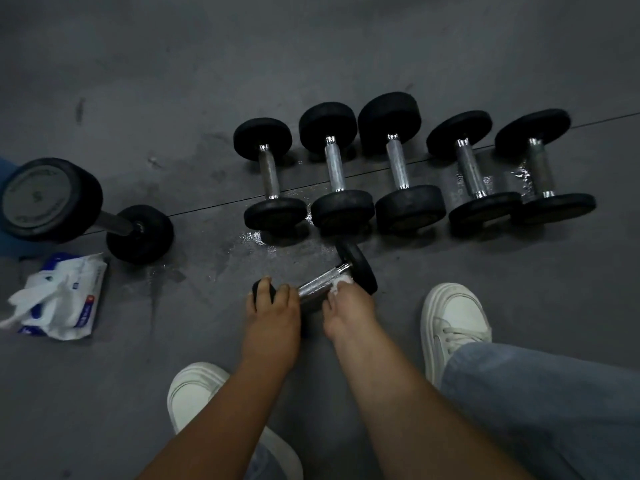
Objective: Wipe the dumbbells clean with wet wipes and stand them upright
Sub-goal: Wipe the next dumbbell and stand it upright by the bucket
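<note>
You are looking down at a dark grey floor, and a thin seam is running across it from lower left to upper right. Wet patches are shining just below the seam, one near the middle and another further right. Your white left shoe is showing at the bottom. Your white right shoe is sitting higher up, with a pale blue jeans leg covering its heel. A blue shape is peeking in at the left edge, too cut off to identify.

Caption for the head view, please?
The left hand grips a small dumbbell while the right hand rubs its handle with a wet wipe.
</note>
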A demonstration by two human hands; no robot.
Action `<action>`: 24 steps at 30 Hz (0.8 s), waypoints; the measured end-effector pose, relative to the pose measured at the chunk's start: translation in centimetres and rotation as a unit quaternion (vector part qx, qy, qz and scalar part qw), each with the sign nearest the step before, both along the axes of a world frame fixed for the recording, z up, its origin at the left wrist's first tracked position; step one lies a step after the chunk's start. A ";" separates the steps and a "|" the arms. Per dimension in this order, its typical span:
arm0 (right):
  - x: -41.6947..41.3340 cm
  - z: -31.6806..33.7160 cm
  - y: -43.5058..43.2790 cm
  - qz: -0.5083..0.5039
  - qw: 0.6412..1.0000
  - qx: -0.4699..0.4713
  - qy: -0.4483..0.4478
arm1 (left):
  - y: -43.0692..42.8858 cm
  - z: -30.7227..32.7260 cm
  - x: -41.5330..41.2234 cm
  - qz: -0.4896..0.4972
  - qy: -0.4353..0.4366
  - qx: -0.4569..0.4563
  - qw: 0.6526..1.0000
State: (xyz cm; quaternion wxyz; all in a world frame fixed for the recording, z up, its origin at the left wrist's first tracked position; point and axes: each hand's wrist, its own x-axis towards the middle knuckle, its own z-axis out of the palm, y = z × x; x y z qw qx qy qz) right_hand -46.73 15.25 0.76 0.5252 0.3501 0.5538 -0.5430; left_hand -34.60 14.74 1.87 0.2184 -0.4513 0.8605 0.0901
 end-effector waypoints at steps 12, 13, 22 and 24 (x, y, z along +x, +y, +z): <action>-0.7 0.1 -0.1 -0.042 0.997 -0.026 -0.053 | 0.0 0.4 -0.2 -0.005 0.006 0.005 1.000; -0.8 0.2 -0.2 -0.032 0.998 -0.024 -0.057 | 0.1 0.5 -0.2 -0.004 0.006 0.006 1.000; -0.9 0.3 -0.2 -0.032 0.996 -0.030 -0.079 | 0.2 0.7 -0.3 0.000 0.002 0.013 1.000; -0.8 -0.1 -0.1 -0.045 0.996 -0.029 -0.075 | 0.0 0.7 -0.3 0.002 0.008 0.014 1.000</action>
